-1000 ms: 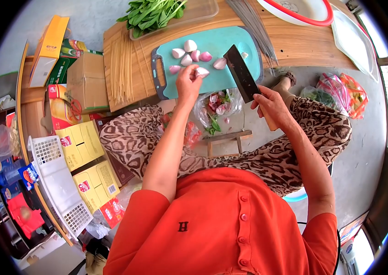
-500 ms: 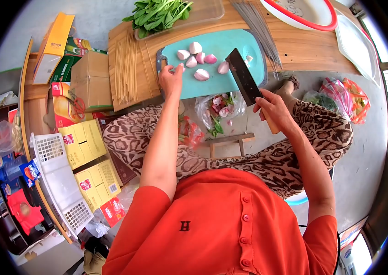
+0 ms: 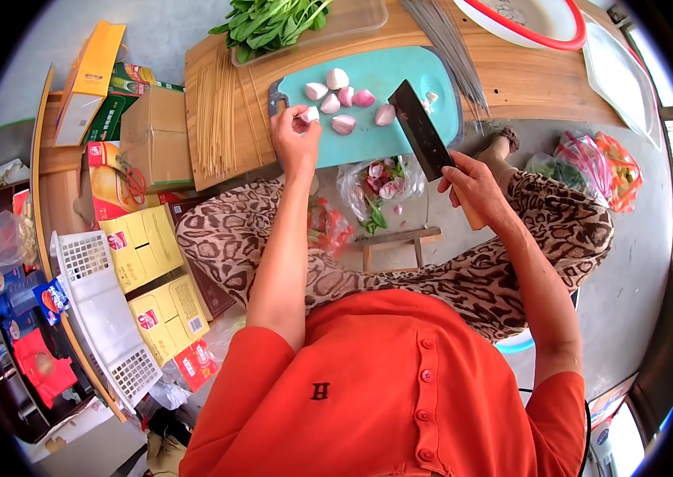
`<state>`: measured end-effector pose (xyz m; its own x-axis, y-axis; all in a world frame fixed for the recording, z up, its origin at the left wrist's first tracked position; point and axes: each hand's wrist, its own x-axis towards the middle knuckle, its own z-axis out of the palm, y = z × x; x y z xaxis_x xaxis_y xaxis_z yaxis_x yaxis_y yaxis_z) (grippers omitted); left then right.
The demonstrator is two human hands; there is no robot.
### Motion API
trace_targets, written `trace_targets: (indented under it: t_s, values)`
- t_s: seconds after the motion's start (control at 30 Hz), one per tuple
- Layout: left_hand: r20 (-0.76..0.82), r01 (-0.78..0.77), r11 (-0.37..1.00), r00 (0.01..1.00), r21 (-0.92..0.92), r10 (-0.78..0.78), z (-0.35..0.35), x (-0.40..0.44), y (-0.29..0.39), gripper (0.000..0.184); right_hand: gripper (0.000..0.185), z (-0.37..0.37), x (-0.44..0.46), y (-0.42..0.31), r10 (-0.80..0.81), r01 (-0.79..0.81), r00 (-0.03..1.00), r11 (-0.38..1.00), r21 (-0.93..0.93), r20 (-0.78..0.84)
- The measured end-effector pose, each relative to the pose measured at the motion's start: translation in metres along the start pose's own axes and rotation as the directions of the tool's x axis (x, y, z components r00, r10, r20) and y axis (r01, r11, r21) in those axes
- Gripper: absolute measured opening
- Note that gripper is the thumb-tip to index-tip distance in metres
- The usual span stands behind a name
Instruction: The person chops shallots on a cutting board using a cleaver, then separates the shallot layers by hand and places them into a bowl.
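My left hand (image 3: 297,143) is closed around a pale shallot piece (image 3: 309,115) at the left edge of the turquoise cutting board (image 3: 328,147). Several pink and white shallots (image 3: 337,79) lie on the board, with one (image 3: 344,125) nearer me and one (image 3: 384,115) beside the blade. My right hand (image 3: 474,188) grips a dark cleaver (image 3: 422,129) by its wooden handle, the blade slanting over the board's right part. Small white bits (image 3: 430,98) sit right of the blade.
Left of the board, thin wooden skewers (image 3: 215,119) lie on the table (image 3: 543,87); metal skewers (image 3: 452,56) are behind it. Leafy greens (image 3: 273,24) rest in a plastic tray. A red-rimmed basin (image 3: 527,20) is at back right. Below hangs a bag of peelings (image 3: 382,187).
My left hand first moved left, leaving one shallot on the board. It now holds another piece at the board's left edge. My right hand and the cleaver have barely moved.
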<state>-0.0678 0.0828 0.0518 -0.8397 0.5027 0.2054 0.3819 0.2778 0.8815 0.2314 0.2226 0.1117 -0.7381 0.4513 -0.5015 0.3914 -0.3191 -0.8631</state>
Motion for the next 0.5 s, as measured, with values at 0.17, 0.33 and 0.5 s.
trace_targets:
  t_s: [0.17,0.33,0.5]
  values:
    - [0.13,0.149,0.895,0.986,-0.42,-0.103,-0.006,-0.008,0.034,0.029,0.034,-0.002,0.002,0.004,-0.011,0.011,1.0,0.999,-0.039,0.019]
    - [0.378,0.418,0.574,0.905,-0.704,-0.196,-0.011,-0.015,0.06,0.032,0.036,-0.002,0.002,0.006,-0.011,0.011,1.0,0.999,-0.046,0.011]
    - [0.437,0.44,0.517,0.889,-0.734,-0.137,-0.01,-0.018,0.066,0.027,0.032,0.0,0.0,0.003,-0.02,0.019,1.0,0.999,-0.026,-0.021]
